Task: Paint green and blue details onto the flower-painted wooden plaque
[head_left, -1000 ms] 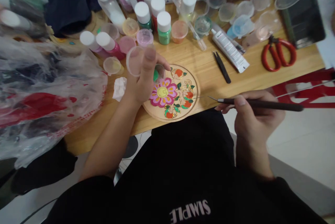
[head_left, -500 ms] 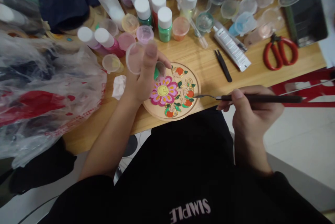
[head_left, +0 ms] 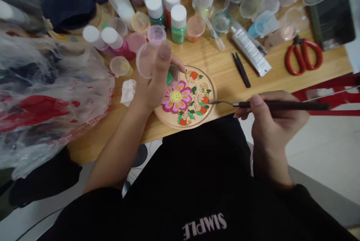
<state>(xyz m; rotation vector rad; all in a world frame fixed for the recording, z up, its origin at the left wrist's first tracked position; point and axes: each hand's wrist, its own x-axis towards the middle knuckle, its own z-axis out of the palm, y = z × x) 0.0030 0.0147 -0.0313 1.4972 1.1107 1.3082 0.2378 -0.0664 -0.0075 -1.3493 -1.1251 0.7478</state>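
My left hand (head_left: 156,79) is closed around a small clear plastic cup (head_left: 173,76) with green paint inside; its open lid (head_left: 146,61) sticks out at the left of the thumb. Below and beside that hand lies a round wooden board (head_left: 165,121) with a pink flower and several orange fruits with green leaves, outlined in gold. Between the fingers of my right hand (head_left: 270,117) is a palette knife (head_left: 292,105) with a dark handle. Its thin metal tip is over the right side of the board, near an orange fruit; whether it touches cannot be made out.
Paint bottles (head_left: 178,23) and small lidded cups (head_left: 196,27) crowd the back of the table. To the right lie black tweezers (head_left: 241,70), a glue tube (head_left: 250,49), red-handled pliers (head_left: 303,57) and a dark phone-like slab (head_left: 333,19). Crumpled tissue (head_left: 128,92) and a plastic bag (head_left: 56,94) are left.
The view has shifted slightly. Both hands keep their grips, and the knife tip stays near the same orange fruit at the board's right side.
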